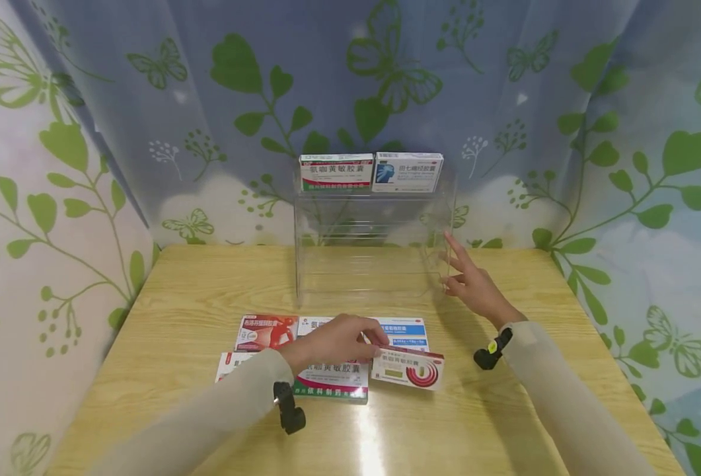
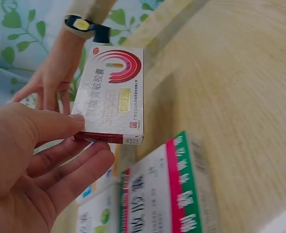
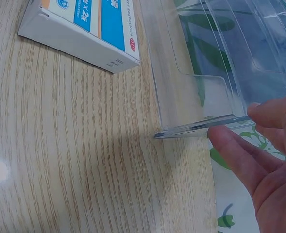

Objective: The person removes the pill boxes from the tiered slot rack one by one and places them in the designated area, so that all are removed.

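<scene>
My left hand [image 1: 341,340] pinches a white and dark red medicine box [image 1: 408,369] between thumb and fingers, tilted above the table. In the left wrist view, the box's printed front [image 2: 111,90] faces the camera. My right hand [image 1: 478,287] is at the right side of a clear tiered display stand [image 1: 356,284]. The right wrist view shows thumb and fingers pinching the stand's side panel [image 3: 196,127]. On its top tier stand a green, white and red medicine box [image 1: 336,173] and a white and blue medicine box [image 1: 407,173].
Several boxes lie in front of the stand: a red box [image 1: 263,332], a blue and white box [image 1: 406,330], a green-edged box [image 1: 332,390] and others partly hidden by my left arm. A patterned curtain [image 1: 326,79] hangs behind the wooden table [image 1: 207,284].
</scene>
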Tool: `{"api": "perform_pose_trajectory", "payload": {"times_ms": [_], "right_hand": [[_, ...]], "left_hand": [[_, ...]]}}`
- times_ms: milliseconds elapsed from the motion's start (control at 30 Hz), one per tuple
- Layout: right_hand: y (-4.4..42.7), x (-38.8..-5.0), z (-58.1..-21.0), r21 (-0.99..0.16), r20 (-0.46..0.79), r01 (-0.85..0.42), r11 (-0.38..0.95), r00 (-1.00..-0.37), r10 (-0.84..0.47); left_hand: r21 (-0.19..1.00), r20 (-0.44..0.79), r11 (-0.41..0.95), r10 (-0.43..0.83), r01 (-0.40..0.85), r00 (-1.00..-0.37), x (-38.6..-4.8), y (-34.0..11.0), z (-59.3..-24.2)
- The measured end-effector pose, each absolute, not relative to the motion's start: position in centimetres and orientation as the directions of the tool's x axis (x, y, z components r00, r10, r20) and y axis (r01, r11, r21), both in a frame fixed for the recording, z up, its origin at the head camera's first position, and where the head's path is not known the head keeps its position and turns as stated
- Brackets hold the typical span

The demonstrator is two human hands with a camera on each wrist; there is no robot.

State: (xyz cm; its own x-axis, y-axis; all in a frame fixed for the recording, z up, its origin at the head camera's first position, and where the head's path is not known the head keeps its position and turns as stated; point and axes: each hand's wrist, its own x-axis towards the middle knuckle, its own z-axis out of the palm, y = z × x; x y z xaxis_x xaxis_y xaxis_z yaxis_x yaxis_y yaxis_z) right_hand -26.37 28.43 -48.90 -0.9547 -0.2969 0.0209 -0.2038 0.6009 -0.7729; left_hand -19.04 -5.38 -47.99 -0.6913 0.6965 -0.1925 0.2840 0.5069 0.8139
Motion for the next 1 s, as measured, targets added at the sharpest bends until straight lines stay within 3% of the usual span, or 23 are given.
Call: {"api": "perform_pose_trajectory", "payload": {"times_ms": [167, 367, 433, 833, 1000], "right_hand": [[28.5, -26.4, -49.0, -0.779, 0.019, -0.202, 0.594, -0.954, -0.299], [28.7, -26.4, -49.1, -0.787, 0.027, -0.215, 0.578, -0.948, -0.316], [28.8, -26.5, -49.1, -0.789, 0.027, -0.215, 0.576, -0.948, -0.318], [29.0, -26.8, -49.3, -0.792, 0.019, -0.206, 0.574, -0.949, -0.314], [28.9, -26.6, -49.3, -0.797, 0.006, -0.193, 0.572, -0.95, -0.311]], "left_hand": [[0.81, -0.223, 0.529, 0.679, 0.255, -0.7, -17.9, -4.9, -49.4], [0.63, -0.083, 0.579, 0.713, 0.517, -0.697, -17.1, -5.0, -50.0], [0.598, -0.052, 0.581, 0.716, 0.553, -0.696, -17.0, -5.0, -50.2], [0.458, -0.036, 0.69, 0.644, 0.56, -0.764, -16.1, -3.5, -51.7], [0.499, -0.023, 0.693, 0.612, 0.521, -0.791, -16.7, -3.9, -51.3]]}}
